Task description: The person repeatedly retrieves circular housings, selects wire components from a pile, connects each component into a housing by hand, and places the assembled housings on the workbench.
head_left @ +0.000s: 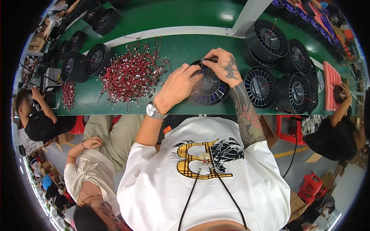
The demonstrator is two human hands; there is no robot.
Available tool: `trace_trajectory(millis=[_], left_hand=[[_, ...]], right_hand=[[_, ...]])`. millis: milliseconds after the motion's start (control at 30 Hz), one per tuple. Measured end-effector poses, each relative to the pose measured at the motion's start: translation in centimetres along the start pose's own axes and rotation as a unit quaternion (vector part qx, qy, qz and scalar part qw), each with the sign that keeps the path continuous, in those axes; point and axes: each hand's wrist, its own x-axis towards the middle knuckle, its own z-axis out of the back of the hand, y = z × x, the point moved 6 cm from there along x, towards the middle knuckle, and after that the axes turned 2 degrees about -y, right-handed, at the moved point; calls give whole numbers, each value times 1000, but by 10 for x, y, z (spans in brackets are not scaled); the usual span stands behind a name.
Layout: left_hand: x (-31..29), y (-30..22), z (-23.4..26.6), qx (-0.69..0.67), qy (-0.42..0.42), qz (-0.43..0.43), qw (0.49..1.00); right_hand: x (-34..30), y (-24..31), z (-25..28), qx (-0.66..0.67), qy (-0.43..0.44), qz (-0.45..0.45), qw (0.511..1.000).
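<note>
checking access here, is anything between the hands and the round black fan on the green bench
Nothing visible. The left hand rests on the round black fan and the right hand pinches at its far rim. The pile of red wires lies apart, to the left.

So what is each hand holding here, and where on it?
Both hands are on the round black fan: the left hand on its left rim, the right hand's fingers pinching something small at its top edge.
</note>
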Motion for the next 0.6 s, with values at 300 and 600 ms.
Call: trace_trajectory(millis=[300,600], left_hand=[[-29,13,10,-54,-137,58,987],[-71,1,-5,-218,-78,224,947]], right_hand=[[-10,14,0,-73,-30,63,995],[-40,70,40,-65,-125,121,983]])
